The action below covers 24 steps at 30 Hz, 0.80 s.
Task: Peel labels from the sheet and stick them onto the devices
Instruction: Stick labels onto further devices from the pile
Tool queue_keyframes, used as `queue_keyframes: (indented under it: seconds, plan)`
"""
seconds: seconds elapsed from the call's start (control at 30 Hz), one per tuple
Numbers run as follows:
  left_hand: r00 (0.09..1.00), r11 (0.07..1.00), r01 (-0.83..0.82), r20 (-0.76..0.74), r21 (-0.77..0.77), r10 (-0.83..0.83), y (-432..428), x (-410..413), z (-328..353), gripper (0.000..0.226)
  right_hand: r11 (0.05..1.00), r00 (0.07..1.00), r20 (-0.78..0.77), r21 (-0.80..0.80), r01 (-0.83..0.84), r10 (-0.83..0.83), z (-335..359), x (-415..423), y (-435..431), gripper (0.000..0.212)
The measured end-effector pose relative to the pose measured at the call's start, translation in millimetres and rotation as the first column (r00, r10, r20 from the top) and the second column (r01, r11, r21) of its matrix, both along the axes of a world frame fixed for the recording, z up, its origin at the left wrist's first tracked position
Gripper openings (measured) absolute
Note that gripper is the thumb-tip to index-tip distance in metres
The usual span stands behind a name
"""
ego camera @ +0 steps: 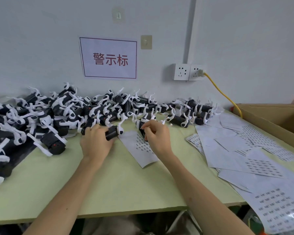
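Task mid-run, by my reading. A big heap of black cylindrical devices with white straps point(58, 109) fills the left and centre back of the pale green worktop point(109, 184), and which of them already carry labels is too small to tell. At right lies a loose spread of white backing sheets point(236, 150), some areas bare, others with rows of small printed labels left, so plenty of stock and plenty of units remain. The left grip point(96, 141) is wrapped round one black cylindrical device point(112, 132), holding it just left of the narrow white label sheet point(143, 155) at frame centre. The right grip point(157, 136) is narrow, its fingertips pinched against a second black device point(140, 126) that sits over the sheet's upper end. Whether a label is between those fingertips cannot be told. The sheet's printed rows lie directly under that hand.
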<state>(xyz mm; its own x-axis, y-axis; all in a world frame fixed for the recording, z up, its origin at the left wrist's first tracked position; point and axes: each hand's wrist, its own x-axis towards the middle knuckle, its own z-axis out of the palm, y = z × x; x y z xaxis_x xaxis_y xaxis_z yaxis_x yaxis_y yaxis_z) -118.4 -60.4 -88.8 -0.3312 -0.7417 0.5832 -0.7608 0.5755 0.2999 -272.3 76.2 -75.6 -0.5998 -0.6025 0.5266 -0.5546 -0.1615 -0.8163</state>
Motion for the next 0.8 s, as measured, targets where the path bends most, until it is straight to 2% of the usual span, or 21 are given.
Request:
queue_keyframes:
  seconds: [0.1,0.2,0.23,0.3,0.4,0.5,0.6,0.67,0.8]
  plan:
    - [0.999,0.998,0.024,-0.038,0.055,-0.022,-3.6,-1.3,-1.6,0.026,0.999,0.999,-0.036,0.003,-0.033,0.033,-2.2,2.3,-1.4,0.022]
    - [0.957,0.982,0.158,-0.262,0.101,-0.127,-11.4,2.2,0.1,0.02,0.999,0.998,-0.043,0.009,-0.043,0.043,-1.5,2.0,-1.1,0.022]
    - [0.914,0.968,0.217,-0.374,0.128,-0.155,-13.5,3.0,0.8,0.017,0.999,0.998,-0.04,0.005,-0.045,0.045,-1.0,1.6,-0.8,0.022]
    - [0.771,0.906,0.355,-0.62,0.23,-0.145,-15.7,3.8,4.1,0.014,0.999,0.998,-0.038,-0.003,-0.044,0.044,-0.5,0.3,-0.1,0.023]
    - [0.496,0.698,0.606,-0.867,0.382,0.043,-14.7,1.0,10.0,0.01,0.999,0.999,-0.017,0.005,-0.046,0.046,-0.3,-2.4,0.6,0.024]
    - [0.265,0.494,0.794,-0.933,0.355,0.243,-12.7,-0.6,15.8,0.009,0.995,0.997,-0.027,0.069,-0.073,0.075,-0.8,-4.3,0.8,0.022]
    - [0.126,0.42,0.875,-0.95,0.242,0.285,-10.8,-2.7,20.9,0.011,0.973,0.986,-0.057,0.182,-0.145,0.158,-2.3,-0.4,1.9,0.021]
    - [0.09,0.4,0.895,-0.959,0.197,0.269,-8.6,-4.1,23.1,0.014,0.954,0.974,-0.016,0.208,-0.218,0.226,-3.0,5.5,2.3,0.021]
    - [0.129,0.342,0.917,-0.963,0.207,0.238,1.7,-9.0,23.7,0.014,0.899,0.927,0.215,0.252,-0.358,0.308,-3.1,11.1,0.3,0.017]
